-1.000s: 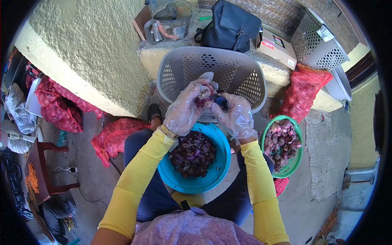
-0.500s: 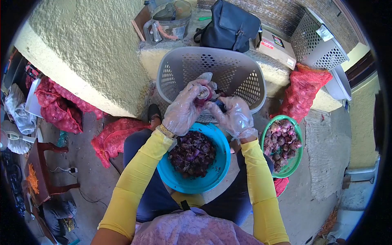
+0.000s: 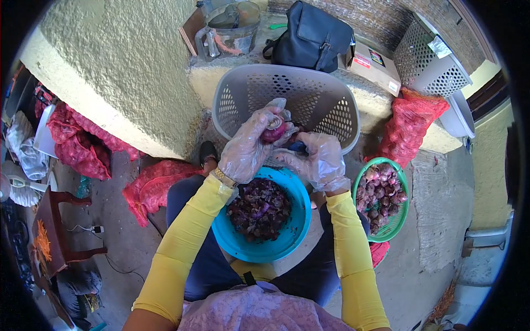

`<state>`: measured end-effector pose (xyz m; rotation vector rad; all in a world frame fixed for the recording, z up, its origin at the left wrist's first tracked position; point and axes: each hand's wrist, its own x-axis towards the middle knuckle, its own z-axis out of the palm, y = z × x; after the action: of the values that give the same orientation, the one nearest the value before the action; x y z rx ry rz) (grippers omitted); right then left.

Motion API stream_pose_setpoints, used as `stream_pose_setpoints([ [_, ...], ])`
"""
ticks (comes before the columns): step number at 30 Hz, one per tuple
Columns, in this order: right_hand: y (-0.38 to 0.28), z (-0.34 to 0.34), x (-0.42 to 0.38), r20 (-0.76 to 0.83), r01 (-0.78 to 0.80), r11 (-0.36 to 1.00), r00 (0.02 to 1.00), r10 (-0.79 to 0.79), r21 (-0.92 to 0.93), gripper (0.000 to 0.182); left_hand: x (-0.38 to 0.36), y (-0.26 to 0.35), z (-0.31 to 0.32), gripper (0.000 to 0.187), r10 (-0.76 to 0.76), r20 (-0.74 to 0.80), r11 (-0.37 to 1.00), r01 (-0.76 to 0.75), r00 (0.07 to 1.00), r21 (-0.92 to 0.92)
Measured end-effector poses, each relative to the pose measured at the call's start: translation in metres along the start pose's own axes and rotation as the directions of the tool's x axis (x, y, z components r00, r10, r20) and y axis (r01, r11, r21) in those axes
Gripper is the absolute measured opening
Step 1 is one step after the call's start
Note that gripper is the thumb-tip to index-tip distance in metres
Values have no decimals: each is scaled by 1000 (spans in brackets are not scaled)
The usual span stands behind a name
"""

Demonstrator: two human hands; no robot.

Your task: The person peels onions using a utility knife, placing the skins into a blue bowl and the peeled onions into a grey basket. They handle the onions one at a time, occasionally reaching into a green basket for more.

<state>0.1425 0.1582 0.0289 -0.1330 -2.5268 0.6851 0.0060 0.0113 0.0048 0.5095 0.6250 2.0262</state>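
Note:
My left hand, in a clear plastic glove, is closed around a red onion with one pale end facing up. Close beside it, my gloved right hand is wrapped round a small dark blue handle; whatever it belongs to is mostly hidden by my fingers. Both hands are over the near rim of a grey perforated laundry basket. Below them, between my legs, a blue basin holds a heap of dark purple onion skins.
To the right stands a green basket of red onions, with a full red mesh sack behind it. More red sacks lie at the left. A black backpack and a cardboard box rest on the ledge.
The onion has turned in my left hand and shows more of its purple side. My right hand has shifted slightly down and away from it.

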Motion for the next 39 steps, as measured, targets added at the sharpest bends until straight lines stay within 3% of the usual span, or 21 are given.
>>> stream_pose_setpoints([
  [4, 3, 5, 0, -46, -21, 999, 999, 20, -24, 53, -2, 2, -1, 49, -44, 16, 993, 42, 999, 111],
  [7, -3, 0, 2, -11, -32, 999, 999, 32, -30, 50, -3, 1, 1, 50, -55, 16, 996, 54, 998, 67],
  [9, -6, -2, 3, -27, 35, 997, 999, -33, 67, 46, -1, 1, -1, 50, -36, 3, 998, 36, 999, 59],
  [12, -11, -7, 3, 13, -9, 997, 1000, 8, 83, 44, 1, 2, -3, 51, -6, -11, 999, 7, 1000, 40],
  [19, -9, -9, 2, 87, -60, 998, 994, 59, 7, 48, 1, 1, 1, 50, 5, -14, 1000, -5, 1000, 19],
  [23, -5, -1, 1, 0, -44, 997, 999, 44, 65, 53, -1, 3, 5, 50, 1, -48, 1000, 0, 999, 23],
  [25, -7, 0, 3, -61, -22, 996, 998, 27, 83, 53, -4, 7, 5, 50, -82, 7, 996, 82, 997, 25],
  [27, -9, -1, 4, -22, -151, 987, 988, 152, 54, 52, -4, 5, 4, 50, -77, 11, 996, 76, 997, 49],
  [39, -5, 4, 2, -6, -189, 982, 982, 189, 0, 42, -2, -1, 2, 41, -28, 34, 996, 25, 999, 86],
])
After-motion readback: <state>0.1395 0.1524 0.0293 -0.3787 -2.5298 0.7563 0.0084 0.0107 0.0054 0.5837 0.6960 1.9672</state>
